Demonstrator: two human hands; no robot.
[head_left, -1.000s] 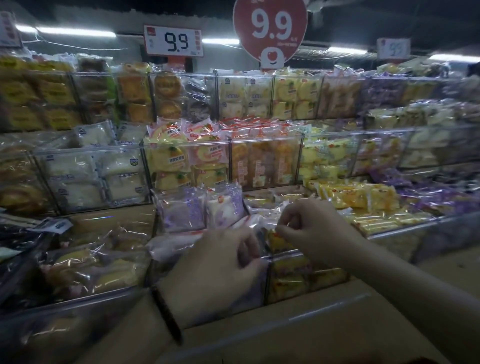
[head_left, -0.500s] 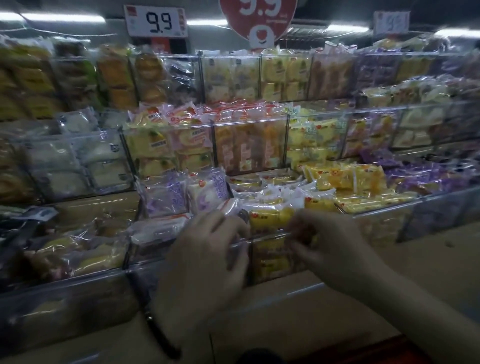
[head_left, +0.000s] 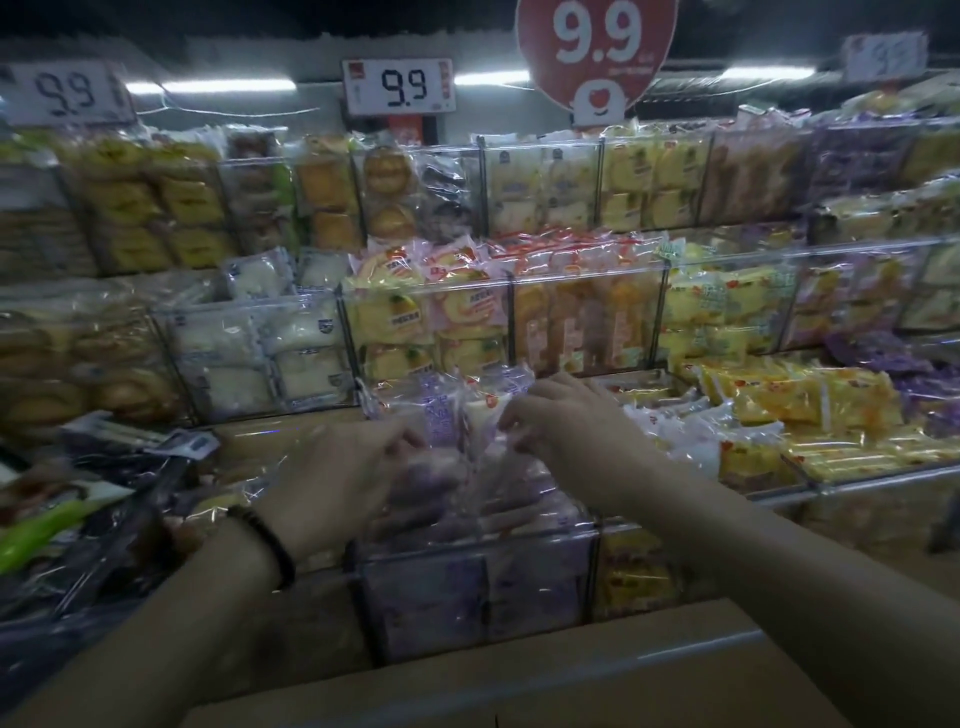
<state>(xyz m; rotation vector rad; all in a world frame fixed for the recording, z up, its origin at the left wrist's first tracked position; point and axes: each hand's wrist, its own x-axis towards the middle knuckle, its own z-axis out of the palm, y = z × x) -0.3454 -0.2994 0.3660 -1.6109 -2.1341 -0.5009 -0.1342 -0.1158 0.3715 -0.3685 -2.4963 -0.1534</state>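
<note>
Both hands reach into a clear acrylic bin (head_left: 467, 587) full of purple-and-white wrapped cake packets (head_left: 441, 415). My left hand (head_left: 337, 483), with a dark band on its wrist, has its fingers curled onto the wrappers at the bin's left side. On the right side, the fingertips of my right hand (head_left: 561, 415) pinch the plastic of a packet (head_left: 488, 410). Which packet each hand holds is blurred.
Tiered clear bins of wrapped cakes fill the display: yellow packets (head_left: 810, 410) at the right, white ones (head_left: 270, 353) at the left, orange ones (head_left: 582, 322) behind. Price signs reading 9.9 (head_left: 397, 85) hang above. A cardboard box edge (head_left: 519, 686) lies below my arms.
Both hands have moved left from the bin of yellow packets to the bin of purple packets, and the camera view has swung left and up.
</note>
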